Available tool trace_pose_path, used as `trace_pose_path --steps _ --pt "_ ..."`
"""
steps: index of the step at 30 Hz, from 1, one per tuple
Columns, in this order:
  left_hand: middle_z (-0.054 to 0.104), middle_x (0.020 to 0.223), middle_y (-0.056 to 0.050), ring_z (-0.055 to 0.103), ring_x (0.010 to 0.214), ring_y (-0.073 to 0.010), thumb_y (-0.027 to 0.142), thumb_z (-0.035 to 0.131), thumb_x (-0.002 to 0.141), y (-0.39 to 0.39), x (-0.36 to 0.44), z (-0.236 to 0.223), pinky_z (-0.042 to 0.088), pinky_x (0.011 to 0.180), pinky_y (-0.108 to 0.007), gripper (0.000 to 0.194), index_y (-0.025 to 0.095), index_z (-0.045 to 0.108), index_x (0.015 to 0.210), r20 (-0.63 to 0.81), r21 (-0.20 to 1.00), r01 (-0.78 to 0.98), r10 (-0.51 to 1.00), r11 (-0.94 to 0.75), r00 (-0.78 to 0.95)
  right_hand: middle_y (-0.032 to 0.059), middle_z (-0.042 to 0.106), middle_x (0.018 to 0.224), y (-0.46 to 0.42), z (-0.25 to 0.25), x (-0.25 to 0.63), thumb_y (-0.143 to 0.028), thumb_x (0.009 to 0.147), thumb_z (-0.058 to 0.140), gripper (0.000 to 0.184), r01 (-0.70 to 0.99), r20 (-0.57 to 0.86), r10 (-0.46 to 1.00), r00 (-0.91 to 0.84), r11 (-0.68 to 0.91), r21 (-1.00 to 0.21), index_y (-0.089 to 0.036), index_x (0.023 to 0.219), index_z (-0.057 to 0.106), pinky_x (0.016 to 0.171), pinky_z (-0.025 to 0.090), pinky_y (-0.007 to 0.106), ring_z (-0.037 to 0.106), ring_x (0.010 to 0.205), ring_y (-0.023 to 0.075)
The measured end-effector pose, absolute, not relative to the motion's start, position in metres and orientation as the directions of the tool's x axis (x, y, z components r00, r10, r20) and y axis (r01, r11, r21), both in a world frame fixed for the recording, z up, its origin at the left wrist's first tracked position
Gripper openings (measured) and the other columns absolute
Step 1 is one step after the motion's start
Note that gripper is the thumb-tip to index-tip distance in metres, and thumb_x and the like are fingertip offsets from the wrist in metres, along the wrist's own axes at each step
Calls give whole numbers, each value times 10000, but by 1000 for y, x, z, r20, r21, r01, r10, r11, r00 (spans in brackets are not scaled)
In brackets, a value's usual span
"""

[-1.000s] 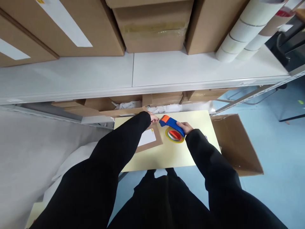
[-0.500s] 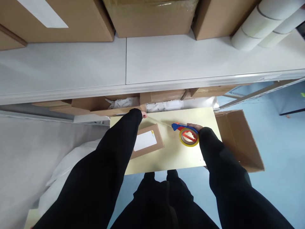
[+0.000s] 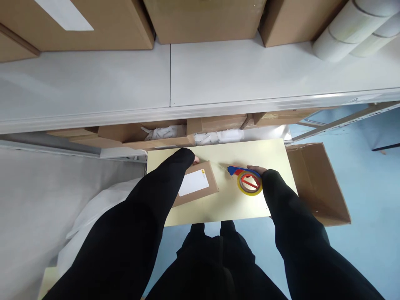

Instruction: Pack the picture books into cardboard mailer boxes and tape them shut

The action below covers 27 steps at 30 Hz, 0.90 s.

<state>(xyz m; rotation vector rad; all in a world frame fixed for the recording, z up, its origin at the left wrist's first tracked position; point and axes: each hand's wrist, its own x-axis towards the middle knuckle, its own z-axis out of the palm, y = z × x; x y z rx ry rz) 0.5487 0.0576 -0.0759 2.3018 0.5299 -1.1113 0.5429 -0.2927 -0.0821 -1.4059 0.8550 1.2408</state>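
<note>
A small brown cardboard parcel (image 3: 204,186) with a white label (image 3: 193,183) lies on a pale yellow table (image 3: 225,204). My left hand (image 3: 195,159) is almost hidden by its black sleeve and rests at the parcel's far corner; its fingers cannot be made out. My right hand (image 3: 256,170) grips a blue and orange tape dispenser (image 3: 246,179) with a yellow roll, just right of the parcel. A thin strip of clear tape seems to run from the dispenser toward the parcel.
A white shelf (image 3: 218,83) carries large cardboard boxes (image 3: 203,18) and white rolls (image 3: 353,29). Under it sit open cartons with white packing (image 3: 162,133). An open cardboard box (image 3: 315,183) stands right of the table on a blue floor. White bags (image 3: 90,212) lie at left.
My right hand pulled the dispenser to the right, away from my left hand, drawing out tape. My left hand then came down toward the parcel's far corner.
</note>
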Motion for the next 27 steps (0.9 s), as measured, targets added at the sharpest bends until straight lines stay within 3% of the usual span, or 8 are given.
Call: trace_pose_path --steps 3,7,10,12,16,18,21,27 --pt "638 615 -95 616 675 -277 276 713 529 50 543 -71 471 633 -369 170 132 633 571 -849 36 483 228 -875 476 68 650 645 -287 -78 540 -370 717 596 258 -967 -969 144 202 -130 -221 -115 755 595 637 515 325 610 609 180" --pt "666 786 -133 626 702 -275 348 705 471 47 537 -69 463 618 -328 376 143 650 781 -743 -92 344 295 -934 601 100 655 658 -276 -61 534 -316 802 502 265 -974 -964 179 198 -73 -213 -72 771 598 635 498 318 613 611 173" --pt "633 990 -147 601 877 -273 431 631 558 51 526 -65 447 743 -323 510 138 610 974 -677 -10 278 211 -961 706 103 652 641 -273 -53 530 -316 820 477 280 -978 -975 136 176 -93 -189 -64 789 595 607 490 326 611 600 177" --pt "551 1165 -135 510 1064 -256 489 539 652 55 511 -59 383 883 -318 569 142 547 1103 -581 132 157 52 -979 812 90 647 617 -274 -51 527 -320 797 518 259 -978 -981 101 167 -112 -178 -72 784 592 594 491 319 603 576 174" --pt "163 1448 -89 177 1294 -318 628 561 578 58 466 -44 183 1024 -422 907 214 280 1334 -450 324 -214 -350 -921 822 81 650 617 -281 -53 520 -329 802 510 252 -975 -979 120 167 -127 -182 -102 753 608 605 508 308 599 562 174" --pt "140 1449 -116 214 1276 -346 668 581 519 54 446 -39 225 993 -438 1093 225 82 1385 -551 297 -133 -284 -946 784 85 653 625 -285 -54 517 -337 808 496 265 -975 -974 156 166 -123 -185 -113 740 621 617 514 304 604 576 181" --pt "292 1378 -168 404 1163 -346 720 548 504 46 429 -37 338 897 -406 1200 204 -92 1378 -665 210 64 -94 -976 741 96 659 645 -288 -53 510 -348 818 477 294 -975 -964 196 181 -94 -202 -112 752 640 636 517 295 612 611 191" --pt "412 1274 -193 489 1052 -365 799 459 484 32 420 -38 371 822 -429 1134 173 94 1356 -663 103 191 76 -976 745 97 668 672 -273 -40 489 -313 860 406 335 -966 -953 182 241 -52 -254 -86 823 650 704 509 272 619 680 186"
